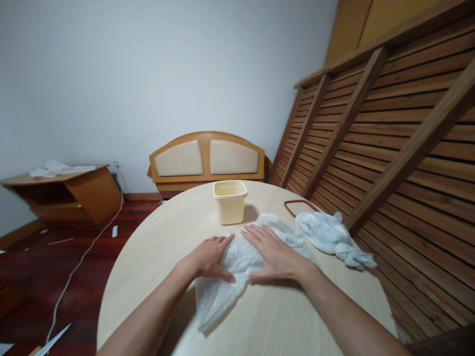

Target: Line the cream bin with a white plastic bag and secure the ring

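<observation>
A thin white plastic bag (239, 254) lies crumpled and partly spread on the round table (148, 267). My left hand (211, 258) rests on the bag's left side, its thumb apart from its curved fingers. On the right side of the bag, my right hand (272, 253) lies with its fingers stretched out and thumb spread. Just beyond the hands stands a pale yellow plastic bin (230, 210), upright and without a lid on it. Parts of the bag are hidden under both hands.
A knotted bundle of white plastic bags (324, 232) lies at the table's right, beside a reddish-brown rounded frame (301, 201). Wooden slatted panels (356, 148) lean close to that edge. Behind stands a headboard (206, 155); at left, a low wooden cabinet (89, 190) and a floor cable (79, 262).
</observation>
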Action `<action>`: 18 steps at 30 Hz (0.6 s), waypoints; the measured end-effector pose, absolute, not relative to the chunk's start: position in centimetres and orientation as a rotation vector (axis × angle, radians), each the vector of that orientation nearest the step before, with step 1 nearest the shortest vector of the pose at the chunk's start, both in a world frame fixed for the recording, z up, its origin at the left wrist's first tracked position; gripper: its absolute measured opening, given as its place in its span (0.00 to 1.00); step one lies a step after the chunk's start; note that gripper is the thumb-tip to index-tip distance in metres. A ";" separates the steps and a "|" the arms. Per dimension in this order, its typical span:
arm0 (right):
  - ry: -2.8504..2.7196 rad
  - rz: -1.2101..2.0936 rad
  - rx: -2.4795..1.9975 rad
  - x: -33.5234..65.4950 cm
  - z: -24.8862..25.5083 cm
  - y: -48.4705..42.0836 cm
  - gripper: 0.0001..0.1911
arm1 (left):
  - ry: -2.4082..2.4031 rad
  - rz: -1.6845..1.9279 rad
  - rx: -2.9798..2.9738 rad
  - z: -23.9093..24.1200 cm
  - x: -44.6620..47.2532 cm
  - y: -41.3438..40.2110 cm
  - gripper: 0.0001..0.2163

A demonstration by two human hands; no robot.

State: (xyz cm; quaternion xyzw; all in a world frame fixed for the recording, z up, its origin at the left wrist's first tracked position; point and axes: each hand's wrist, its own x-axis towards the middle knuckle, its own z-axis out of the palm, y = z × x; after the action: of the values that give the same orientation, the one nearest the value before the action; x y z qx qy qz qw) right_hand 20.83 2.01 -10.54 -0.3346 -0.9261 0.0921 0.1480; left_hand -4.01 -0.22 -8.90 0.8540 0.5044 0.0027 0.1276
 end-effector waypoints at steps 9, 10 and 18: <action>-2.669 0.289 -1.163 21.1 -11.8 3.3 0.43 | 1.464 0.153 2.533 -8.7 -3.2 -0.5 0.52; -2.652 0.258 -1.187 21.2 -11.7 3.4 0.40 | 1.445 0.176 2.528 -8.9 -3.1 -0.6 0.56; -2.592 0.130 -1.226 21.0 -11.1 3.6 0.29 | 1.482 0.141 2.493 -10.8 -1.3 -1.1 0.62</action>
State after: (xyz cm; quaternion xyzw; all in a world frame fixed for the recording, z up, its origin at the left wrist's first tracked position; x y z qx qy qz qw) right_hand 20.95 3.59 -11.11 -0.4231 -0.8948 0.0450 0.1353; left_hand -1.31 -1.09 -10.77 0.8525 0.5067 0.0481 0.1190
